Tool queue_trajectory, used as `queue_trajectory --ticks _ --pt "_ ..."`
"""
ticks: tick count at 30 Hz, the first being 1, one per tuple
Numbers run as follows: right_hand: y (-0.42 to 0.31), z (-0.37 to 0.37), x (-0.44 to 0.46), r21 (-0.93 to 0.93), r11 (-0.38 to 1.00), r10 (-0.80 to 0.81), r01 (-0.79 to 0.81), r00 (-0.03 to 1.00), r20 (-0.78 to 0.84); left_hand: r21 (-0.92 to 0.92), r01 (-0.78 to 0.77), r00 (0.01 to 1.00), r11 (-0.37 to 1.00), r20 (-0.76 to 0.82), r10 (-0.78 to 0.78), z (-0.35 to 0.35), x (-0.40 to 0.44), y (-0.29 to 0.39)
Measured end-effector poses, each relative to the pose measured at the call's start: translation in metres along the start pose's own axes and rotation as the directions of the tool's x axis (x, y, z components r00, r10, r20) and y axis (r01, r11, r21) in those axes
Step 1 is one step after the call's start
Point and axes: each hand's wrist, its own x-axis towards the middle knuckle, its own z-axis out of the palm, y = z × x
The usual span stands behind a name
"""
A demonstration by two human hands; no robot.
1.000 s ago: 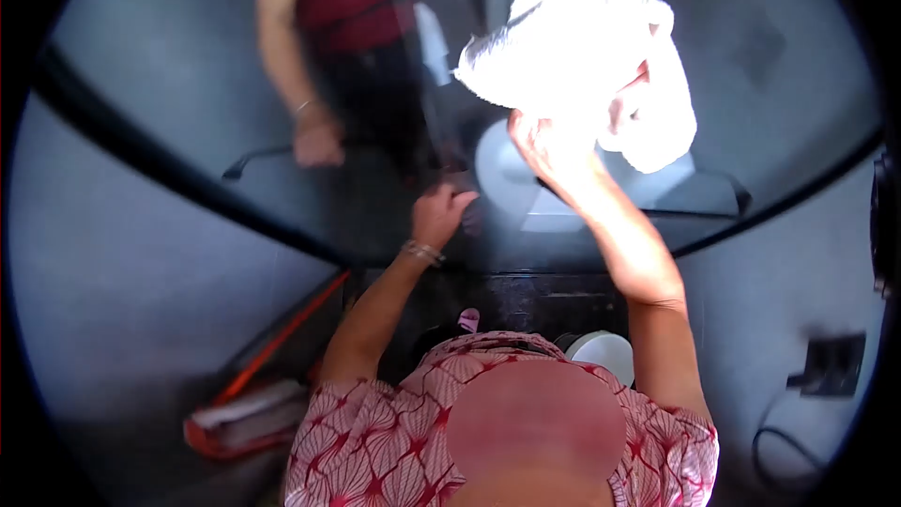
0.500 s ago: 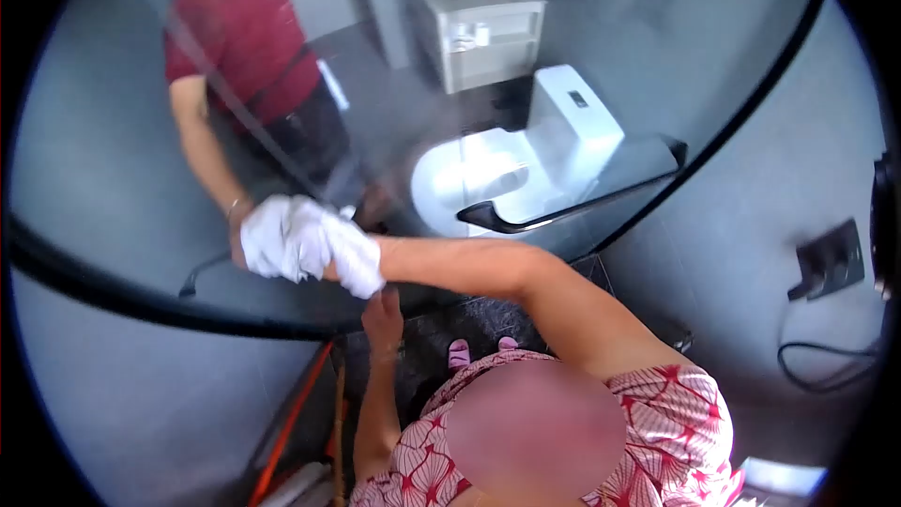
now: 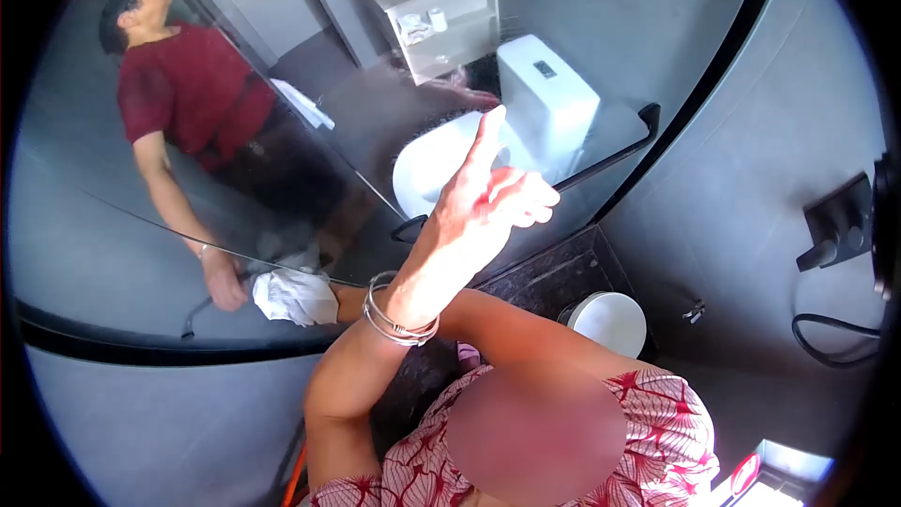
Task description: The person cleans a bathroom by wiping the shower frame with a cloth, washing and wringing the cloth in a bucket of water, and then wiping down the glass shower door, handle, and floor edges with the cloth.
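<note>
A crumpled white cloth (image 3: 282, 298) lies against the glass panel (image 3: 375, 113) at the lower left, held by my right hand (image 3: 314, 300), whose fingers the cloth hides. My right arm crosses to the left beneath my left arm. Raised in the centre, in front of the glass, is my left hand (image 3: 483, 190), with bracelets on its wrist. Its index finger points up and the other fingers are loosely bent and apart, with nothing between them.
Beyond the glass stand a person in a dark red shirt (image 3: 202, 94), a white toilet (image 3: 549, 94) and a grey cabinet (image 3: 446, 23). A black handle (image 3: 610, 164) is on the glass. On my side are a white bucket (image 3: 608, 324) and a black wall fixture (image 3: 838, 225).
The cloth has gone from the upper middle down to the lower left with my right hand. My left hand has risen from low near the glass to the centre. The view has turned.
</note>
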Motion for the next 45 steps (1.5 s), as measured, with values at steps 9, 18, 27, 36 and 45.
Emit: queue_trajectory --ticks 9,18,27,36,45 --pt "-0.005 0.014 0.003 0.073 0.997 0.006 -0.013 0.996 0.092 -0.267 0.047 0.994 0.962 -0.080 -0.071 0.007 0.008 0.009" --pt "-0.001 0.001 -0.004 0.109 0.993 0.053 -0.054 0.998 0.018 -0.208 0.090 0.912 0.974 -0.376 -0.164 -0.040 -0.104 -0.057" --pt "-0.004 0.011 -0.009 0.153 0.985 0.091 -0.079 0.993 -0.071 -0.315 0.069 0.992 0.947 0.123 -0.031 -0.020 -0.047 0.010" --pt "0.001 -0.002 -0.021 0.179 0.980 0.113 -0.092 0.987 -0.111 -0.371 0.075 0.996 0.926 0.066 -0.054 -0.022 -0.039 0.026" --pt "-0.008 -0.002 -0.015 0.075 0.997 0.035 -0.025 0.992 -0.124 -0.059 0.093 0.996 0.994 -0.004 -0.093 -0.051 -0.112 0.000"
